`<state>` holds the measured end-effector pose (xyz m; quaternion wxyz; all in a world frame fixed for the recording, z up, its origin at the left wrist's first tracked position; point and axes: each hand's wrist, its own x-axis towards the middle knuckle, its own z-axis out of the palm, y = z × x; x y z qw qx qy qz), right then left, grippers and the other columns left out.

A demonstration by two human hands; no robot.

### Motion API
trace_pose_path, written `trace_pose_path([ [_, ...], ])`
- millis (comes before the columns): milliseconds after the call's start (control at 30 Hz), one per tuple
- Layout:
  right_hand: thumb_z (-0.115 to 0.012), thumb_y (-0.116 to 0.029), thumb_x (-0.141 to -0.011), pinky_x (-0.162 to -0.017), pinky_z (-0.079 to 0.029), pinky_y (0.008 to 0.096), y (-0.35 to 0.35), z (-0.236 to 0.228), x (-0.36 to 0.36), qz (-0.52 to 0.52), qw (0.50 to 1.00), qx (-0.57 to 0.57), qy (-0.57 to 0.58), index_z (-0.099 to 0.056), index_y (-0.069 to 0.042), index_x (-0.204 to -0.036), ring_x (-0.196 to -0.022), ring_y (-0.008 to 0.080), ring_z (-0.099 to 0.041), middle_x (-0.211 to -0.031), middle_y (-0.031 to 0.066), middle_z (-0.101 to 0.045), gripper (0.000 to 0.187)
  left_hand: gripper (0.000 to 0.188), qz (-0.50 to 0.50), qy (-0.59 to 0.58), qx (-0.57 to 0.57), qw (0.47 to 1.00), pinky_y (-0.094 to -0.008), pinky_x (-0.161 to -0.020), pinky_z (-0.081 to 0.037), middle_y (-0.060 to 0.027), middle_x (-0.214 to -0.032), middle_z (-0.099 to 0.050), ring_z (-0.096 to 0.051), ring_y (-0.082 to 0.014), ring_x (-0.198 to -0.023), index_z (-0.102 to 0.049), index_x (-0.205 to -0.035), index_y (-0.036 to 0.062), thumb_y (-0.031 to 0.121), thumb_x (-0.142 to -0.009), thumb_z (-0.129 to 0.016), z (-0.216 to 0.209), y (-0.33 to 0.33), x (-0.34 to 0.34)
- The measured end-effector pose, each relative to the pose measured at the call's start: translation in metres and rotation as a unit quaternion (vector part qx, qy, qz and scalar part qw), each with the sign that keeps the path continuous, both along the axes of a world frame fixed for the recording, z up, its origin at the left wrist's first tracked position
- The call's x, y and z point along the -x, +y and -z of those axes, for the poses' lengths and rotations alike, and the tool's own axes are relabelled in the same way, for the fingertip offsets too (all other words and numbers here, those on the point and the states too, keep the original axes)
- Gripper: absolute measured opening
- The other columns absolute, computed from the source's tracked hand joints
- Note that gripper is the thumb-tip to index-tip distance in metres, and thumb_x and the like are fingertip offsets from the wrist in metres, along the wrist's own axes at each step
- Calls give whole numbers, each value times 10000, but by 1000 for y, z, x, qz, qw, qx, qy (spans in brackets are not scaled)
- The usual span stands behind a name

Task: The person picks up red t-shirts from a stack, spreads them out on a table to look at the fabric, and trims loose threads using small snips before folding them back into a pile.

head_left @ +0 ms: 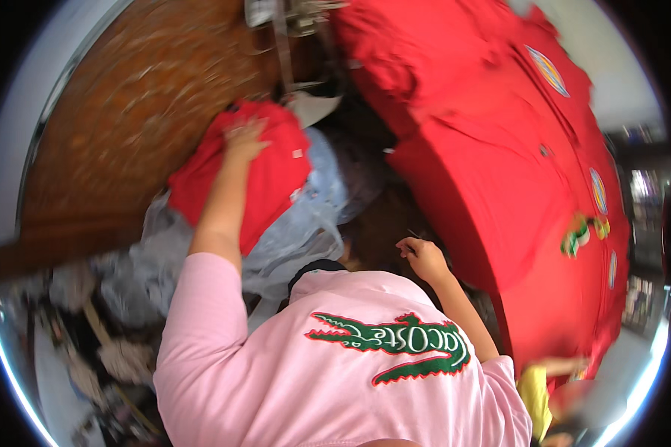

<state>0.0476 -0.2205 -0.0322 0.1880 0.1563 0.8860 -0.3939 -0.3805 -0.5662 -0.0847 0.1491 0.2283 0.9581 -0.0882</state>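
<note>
My left hand (246, 140) reaches out to the upper left and lies on a bunched red garment (272, 167), its fingers apart and slightly blurred. Small white tags show on that cloth. Under and beside the garment is a pale blue translucent plastic bag (317, 201). Lower down, near the middle, my right hand (425, 259) is held with curled fingers; a thin dark tip seems to stick out by them, too small to name. Close to its right hangs the edge of a large spread of red fabric (470, 171) with oval patches.
A carved brown wooden panel (127, 112) fills the upper left. Metal machine-like parts (302, 18) stand at the top. Clutter and crumpled plastic (127, 287) lie at the lower left. Small green and yellow items (578, 235) rest on the red fabric; yellow cloth (533, 398) shows lower right.
</note>
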Motion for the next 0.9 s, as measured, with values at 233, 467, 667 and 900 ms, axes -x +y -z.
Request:
trace_pose_path([
  [233,-638,-137,-897,-824,-572,396,85,-43,-91,289,954,-69,34,-753,-82,-1063,-896,275,-745,-966,122,-764,210,512,-12,-50,159,986,-665,-1090,-334,-167,-1355,-637,-597,-352,-1281,-659,-1328,73,380,-919,-638,15,66,48],
  [467,-654,-177,-994,-837,-512,319,189,-17,-204,573,783,-185,157,-742,-4,-1065,-906,172,-668,-939,100,-736,207,279,9,-264,-362,894,-387,-707,-544,-147,-792,-733,-726,-312,-778,-737,-937,30,306,-910,-704,-27,275,-100],
  [667,-758,-224,-925,-889,-510,378,259,11,-216,609,730,-250,186,-699,-7,-1146,-942,263,-670,-1029,117,-724,315,349,100,112,-430,890,-419,-869,-511,-135,-898,-680,-664,-356,-950,-715,-1019,89,384,-848,-790,-34,426,-127],
  [900,-826,-228,-848,-790,-515,376,310,2,-174,586,790,-169,66,-661,30,-1105,-813,266,-654,-868,113,-695,400,322,43,-35,-469,881,-421,-730,-541,-187,-859,-701,-700,-334,-806,-700,-1053,54,287,-852,-794,-23,511,-88],
])
